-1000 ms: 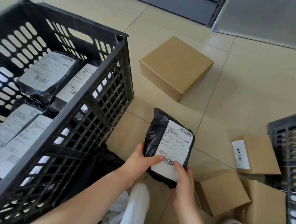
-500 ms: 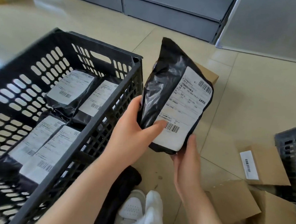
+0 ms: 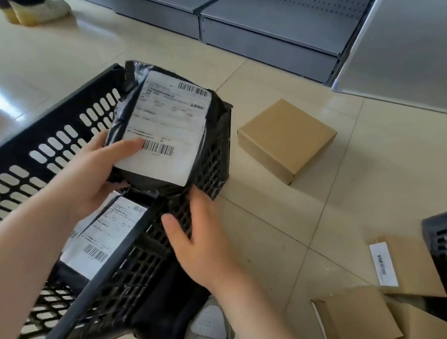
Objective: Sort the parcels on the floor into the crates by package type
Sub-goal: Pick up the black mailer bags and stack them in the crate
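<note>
My left hand (image 3: 95, 173) grips a black poly mailer (image 3: 165, 130) with a white shipping label, holding it above the right side of the black crate (image 3: 52, 145). My thumb lies on the label beside the lower barcode. My right hand (image 3: 200, 243) is off the mailer, fingers relaxed, in front of the crate's right wall. Inside the crate lies another black mailer (image 3: 105, 235) with a label, partly hidden by my arm. A plain cardboard box (image 3: 286, 139) sits on the floor to the right of the crate.
Several cardboard boxes lie at the lower right: one with a barcode label (image 3: 403, 267), and an opened one (image 3: 357, 321). A second dark crate (image 3: 444, 240) shows at the right edge. Grey shelving (image 3: 263, 29) runs along the back. Another person's shoes (image 3: 36, 9) are top left.
The mailer was lifted from the floor and carried left over the crate. My right hand has let go of it and dropped away; only the left hand holds it now.
</note>
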`<action>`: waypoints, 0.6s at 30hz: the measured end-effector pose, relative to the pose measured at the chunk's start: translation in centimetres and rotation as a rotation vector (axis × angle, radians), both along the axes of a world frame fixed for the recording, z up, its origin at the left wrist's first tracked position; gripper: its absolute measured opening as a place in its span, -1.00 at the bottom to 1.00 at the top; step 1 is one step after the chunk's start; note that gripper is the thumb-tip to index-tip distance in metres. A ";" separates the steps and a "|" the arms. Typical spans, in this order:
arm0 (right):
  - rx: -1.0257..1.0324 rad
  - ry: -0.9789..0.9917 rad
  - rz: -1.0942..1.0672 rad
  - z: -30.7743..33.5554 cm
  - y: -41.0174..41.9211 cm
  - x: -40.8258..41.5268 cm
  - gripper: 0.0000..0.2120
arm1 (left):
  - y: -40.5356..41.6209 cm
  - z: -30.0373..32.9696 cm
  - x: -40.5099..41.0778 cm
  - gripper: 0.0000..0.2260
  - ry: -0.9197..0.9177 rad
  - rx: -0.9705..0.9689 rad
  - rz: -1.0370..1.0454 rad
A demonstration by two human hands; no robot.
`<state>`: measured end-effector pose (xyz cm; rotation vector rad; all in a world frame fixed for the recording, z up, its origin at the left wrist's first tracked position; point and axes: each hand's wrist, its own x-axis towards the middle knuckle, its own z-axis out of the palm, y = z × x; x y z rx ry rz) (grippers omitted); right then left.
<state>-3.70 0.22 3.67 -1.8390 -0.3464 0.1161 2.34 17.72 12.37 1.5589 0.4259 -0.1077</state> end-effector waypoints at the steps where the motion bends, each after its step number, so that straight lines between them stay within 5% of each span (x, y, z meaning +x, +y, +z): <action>1: -0.090 -0.045 0.034 -0.5 0.5 -0.1 -0.45 | 1.1 -0.4 0.0 -0.65 0.051 -0.043 0.032; 4: -0.376 -0.188 0.086 -1.7 1.4 -0.6 -0.36 | 3.9 -1.7 -0.3 -0.84 0.144 -0.148 0.123; 9: -0.597 -0.386 0.023 -2.4 2.0 -1.3 -0.40 | 7.1 -4.1 -1.3 -0.86 0.209 -0.207 0.238; 18: -0.699 -0.524 -0.054 -2.6 2.0 -1.0 -0.38 | 10.3 -7.2 -1.6 -0.81 0.227 -0.162 0.427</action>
